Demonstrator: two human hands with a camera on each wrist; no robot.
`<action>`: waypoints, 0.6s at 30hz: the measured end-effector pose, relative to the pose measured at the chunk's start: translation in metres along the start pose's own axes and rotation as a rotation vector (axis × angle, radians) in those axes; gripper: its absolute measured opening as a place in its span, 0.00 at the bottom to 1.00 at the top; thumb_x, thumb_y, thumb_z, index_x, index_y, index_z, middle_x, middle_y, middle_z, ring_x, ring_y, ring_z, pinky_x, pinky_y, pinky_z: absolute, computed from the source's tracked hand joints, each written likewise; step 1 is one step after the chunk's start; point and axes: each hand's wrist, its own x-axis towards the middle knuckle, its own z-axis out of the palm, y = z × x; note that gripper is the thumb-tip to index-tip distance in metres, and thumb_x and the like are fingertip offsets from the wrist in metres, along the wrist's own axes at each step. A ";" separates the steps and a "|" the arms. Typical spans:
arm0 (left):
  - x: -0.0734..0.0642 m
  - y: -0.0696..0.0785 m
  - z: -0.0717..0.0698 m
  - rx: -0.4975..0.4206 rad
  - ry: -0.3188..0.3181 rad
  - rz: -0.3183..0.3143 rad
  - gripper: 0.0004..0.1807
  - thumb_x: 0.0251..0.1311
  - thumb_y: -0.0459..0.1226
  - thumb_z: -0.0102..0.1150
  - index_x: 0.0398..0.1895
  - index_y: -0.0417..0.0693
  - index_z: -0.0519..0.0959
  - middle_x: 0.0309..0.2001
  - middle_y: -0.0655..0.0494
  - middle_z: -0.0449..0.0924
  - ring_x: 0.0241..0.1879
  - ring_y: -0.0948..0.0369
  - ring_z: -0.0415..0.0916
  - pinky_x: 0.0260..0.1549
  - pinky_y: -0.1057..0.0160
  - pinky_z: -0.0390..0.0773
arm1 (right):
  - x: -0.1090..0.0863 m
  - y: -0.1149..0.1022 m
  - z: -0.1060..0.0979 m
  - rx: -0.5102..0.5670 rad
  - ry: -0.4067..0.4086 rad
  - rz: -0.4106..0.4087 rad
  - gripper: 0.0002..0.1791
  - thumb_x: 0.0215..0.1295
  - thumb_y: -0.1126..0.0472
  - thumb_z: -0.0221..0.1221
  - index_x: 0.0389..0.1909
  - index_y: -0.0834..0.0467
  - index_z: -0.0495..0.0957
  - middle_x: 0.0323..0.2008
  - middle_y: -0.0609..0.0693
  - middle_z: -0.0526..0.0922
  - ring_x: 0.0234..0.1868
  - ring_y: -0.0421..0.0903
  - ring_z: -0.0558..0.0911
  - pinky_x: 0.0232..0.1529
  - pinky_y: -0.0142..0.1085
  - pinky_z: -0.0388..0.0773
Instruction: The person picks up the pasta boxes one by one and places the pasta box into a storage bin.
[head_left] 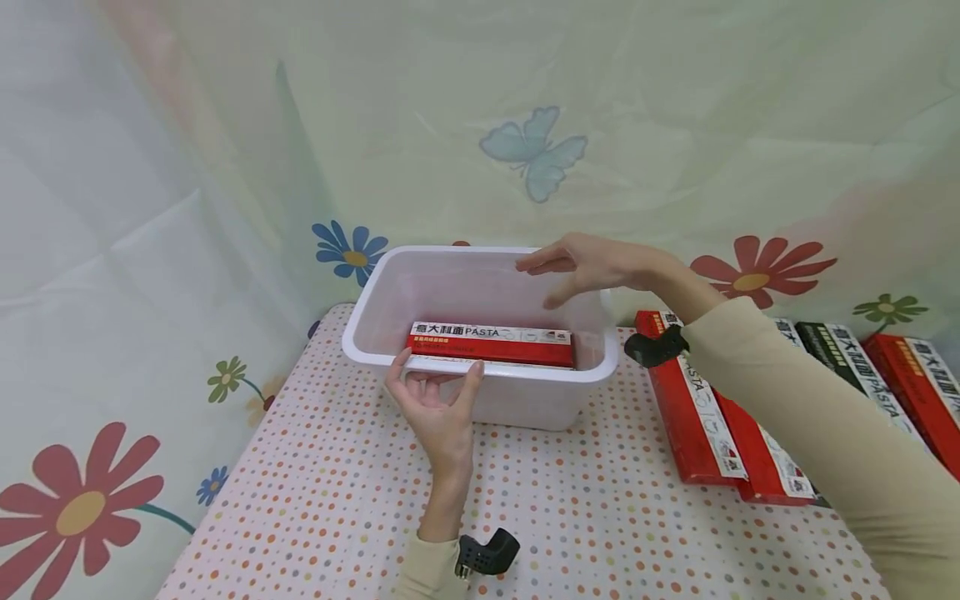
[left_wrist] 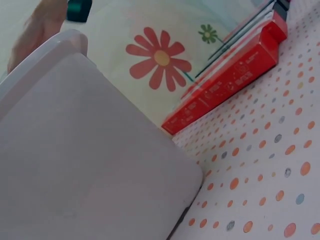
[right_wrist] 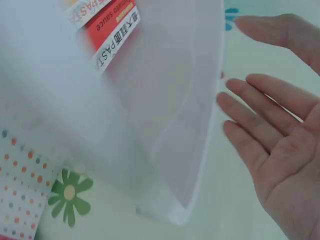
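Observation:
A white plastic bin [head_left: 525, 404] stands on the dotted tablecloth with a red-and-white pasta box [head_left: 491, 343] lying inside it. My left hand [head_left: 435, 412] holds the bin's front rim, the thumb and index fingertip on the rim and other fingers tucked beneath. Over the bin's back right corner, my right hand [head_left: 592, 265] hovers with nothing in it, fingers extended and thumb apart. In the right wrist view, that hand [right_wrist: 285, 130] is palm-visible beside the bin's rim [right_wrist: 212, 115].
To the right of the bin lie several pasta boxes: a red one [head_left: 686, 417], another red one [head_left: 776, 467] beside it, a dark green one [head_left: 847, 367] and a red one [head_left: 911, 392] farther right. A floral curtain [head_left: 420, 117] hangs behind.

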 end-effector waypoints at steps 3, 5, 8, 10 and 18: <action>0.000 -0.001 0.000 -0.002 0.000 0.003 0.49 0.57 0.22 0.72 0.75 0.45 0.51 0.71 0.40 0.65 0.59 0.47 0.75 0.54 0.52 0.88 | -0.033 -0.004 0.002 -0.022 0.066 -0.031 0.36 0.68 0.63 0.68 0.75 0.63 0.68 0.74 0.62 0.70 0.76 0.63 0.66 0.74 0.66 0.68; 0.000 -0.001 0.000 -0.011 0.001 0.007 0.49 0.56 0.22 0.72 0.75 0.45 0.52 0.70 0.40 0.65 0.58 0.47 0.75 0.54 0.51 0.88 | -0.057 -0.003 0.006 -0.028 0.134 -0.043 0.35 0.69 0.63 0.67 0.75 0.62 0.69 0.73 0.61 0.72 0.76 0.62 0.67 0.72 0.68 0.69; 0.001 -0.002 0.001 -0.023 0.000 0.005 0.50 0.55 0.23 0.73 0.75 0.46 0.52 0.70 0.40 0.65 0.57 0.47 0.75 0.53 0.50 0.88 | -0.098 0.006 0.019 -0.032 0.271 -0.032 0.35 0.69 0.62 0.68 0.75 0.59 0.70 0.72 0.59 0.73 0.74 0.62 0.70 0.66 0.70 0.74; 0.001 -0.003 0.002 -0.030 -0.001 0.001 0.50 0.55 0.23 0.73 0.75 0.46 0.52 0.70 0.39 0.65 0.57 0.47 0.75 0.53 0.50 0.89 | -0.125 0.016 0.032 -0.051 0.372 0.001 0.36 0.68 0.60 0.69 0.76 0.57 0.70 0.72 0.59 0.74 0.72 0.62 0.71 0.62 0.72 0.76; 0.002 -0.006 0.004 -0.030 0.008 0.009 0.49 0.56 0.23 0.73 0.75 0.46 0.52 0.67 0.41 0.67 0.54 0.47 0.75 0.52 0.51 0.89 | -0.197 0.072 0.098 -0.025 0.614 0.216 0.42 0.70 0.60 0.68 0.81 0.56 0.60 0.77 0.65 0.63 0.78 0.52 0.65 0.53 0.85 0.67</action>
